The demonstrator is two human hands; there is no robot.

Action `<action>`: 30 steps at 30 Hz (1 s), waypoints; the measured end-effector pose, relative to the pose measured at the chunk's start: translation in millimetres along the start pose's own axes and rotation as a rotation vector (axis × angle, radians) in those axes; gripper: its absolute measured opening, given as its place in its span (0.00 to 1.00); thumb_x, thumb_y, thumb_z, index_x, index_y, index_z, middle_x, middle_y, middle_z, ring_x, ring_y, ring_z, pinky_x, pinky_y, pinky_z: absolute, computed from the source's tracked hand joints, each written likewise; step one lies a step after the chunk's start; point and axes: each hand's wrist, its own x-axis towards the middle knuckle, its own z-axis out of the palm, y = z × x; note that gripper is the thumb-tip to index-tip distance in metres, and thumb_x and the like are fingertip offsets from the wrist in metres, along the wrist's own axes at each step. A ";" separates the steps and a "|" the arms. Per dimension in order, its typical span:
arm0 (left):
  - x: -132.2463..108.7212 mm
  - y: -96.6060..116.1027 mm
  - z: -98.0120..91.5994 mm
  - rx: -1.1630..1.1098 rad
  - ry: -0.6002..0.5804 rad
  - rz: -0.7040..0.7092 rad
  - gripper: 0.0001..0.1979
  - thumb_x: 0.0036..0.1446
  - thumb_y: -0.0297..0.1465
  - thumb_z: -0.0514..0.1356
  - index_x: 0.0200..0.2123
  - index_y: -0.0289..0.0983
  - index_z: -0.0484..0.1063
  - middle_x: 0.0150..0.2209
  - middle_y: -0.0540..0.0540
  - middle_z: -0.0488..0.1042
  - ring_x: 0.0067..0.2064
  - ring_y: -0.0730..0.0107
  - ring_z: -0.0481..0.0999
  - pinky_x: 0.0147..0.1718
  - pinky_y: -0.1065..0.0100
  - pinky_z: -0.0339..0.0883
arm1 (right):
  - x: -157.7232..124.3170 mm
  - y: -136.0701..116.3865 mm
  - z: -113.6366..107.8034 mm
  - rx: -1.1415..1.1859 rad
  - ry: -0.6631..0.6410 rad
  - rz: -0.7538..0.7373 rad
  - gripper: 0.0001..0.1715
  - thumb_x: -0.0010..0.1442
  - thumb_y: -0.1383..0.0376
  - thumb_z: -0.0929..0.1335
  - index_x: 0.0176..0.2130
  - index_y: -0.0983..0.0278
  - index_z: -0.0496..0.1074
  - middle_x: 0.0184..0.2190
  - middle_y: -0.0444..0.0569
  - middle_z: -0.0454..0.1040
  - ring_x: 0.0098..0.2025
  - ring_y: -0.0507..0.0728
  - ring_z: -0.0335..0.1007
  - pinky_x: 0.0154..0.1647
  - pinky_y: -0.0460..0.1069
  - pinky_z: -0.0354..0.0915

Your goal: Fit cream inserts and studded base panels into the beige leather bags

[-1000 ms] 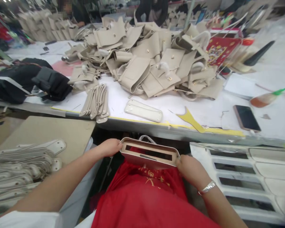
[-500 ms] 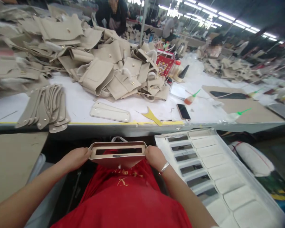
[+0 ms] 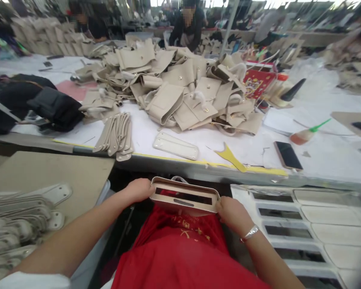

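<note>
Between my two hands, in front of the red apron, is a beige bag body (image 3: 195,205) with its long rectangular opening facing up. My left hand (image 3: 140,190) grips the bag's left end, fingers closed around the edge. At the other end my right hand (image 3: 231,212) pinches the corner. A small looped handle (image 3: 179,179) shows behind the bag's far rim. Beyond it, at the table's front edge, lie a pale strap panel (image 3: 176,146), a yellow forked tool (image 3: 231,158) and a stack of beige strap pieces (image 3: 116,135).
A heap of beige bag pieces (image 3: 180,86) covers the middle of the table. A phone (image 3: 288,155) and a glue bottle (image 3: 302,136) lie at right. Black bags (image 3: 55,108) sit at left. A slotted tray (image 3: 289,230) stands low right, a board (image 3: 75,170) low left. A co-worker (image 3: 188,24) is behind.
The view has swung to the left, so the table things appear further right and the board's strap pieces have come into sight. Both hands still hold the bag, now slightly tilted in the picture.
</note>
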 end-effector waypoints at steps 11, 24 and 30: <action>5.8 -14.4 18.0 -0.115 0.026 0.066 0.24 0.56 0.34 0.40 0.30 0.33 0.75 0.34 0.35 0.76 0.37 0.57 0.76 0.34 0.66 0.63 | -2.1 -0.3 5.2 0.047 0.087 0.046 0.18 0.58 0.69 0.56 0.30 0.69 0.72 0.29 0.60 0.75 0.34 0.63 0.73 0.32 0.53 0.63; 48.0 -44.5 -37.3 -0.495 0.132 0.163 0.24 0.53 0.50 0.48 0.35 0.36 0.70 0.30 0.46 0.73 0.31 0.66 0.73 0.30 0.67 0.68 | 88.8 -16.8 -87.5 0.174 0.311 -0.202 0.21 0.58 0.54 0.62 0.43 0.65 0.69 0.34 0.50 0.74 0.37 0.55 0.69 0.35 0.46 0.59; 137.3 -25.8 -79.4 -0.131 0.533 0.303 0.25 0.53 0.29 0.50 0.55 0.33 0.59 0.57 0.43 0.61 0.58 0.66 0.58 0.57 0.66 0.50 | 196.9 -93.0 -93.5 -0.058 0.258 -0.319 0.33 0.49 0.57 0.71 0.51 0.67 0.64 0.50 0.57 0.65 0.49 0.59 0.63 0.47 0.48 0.59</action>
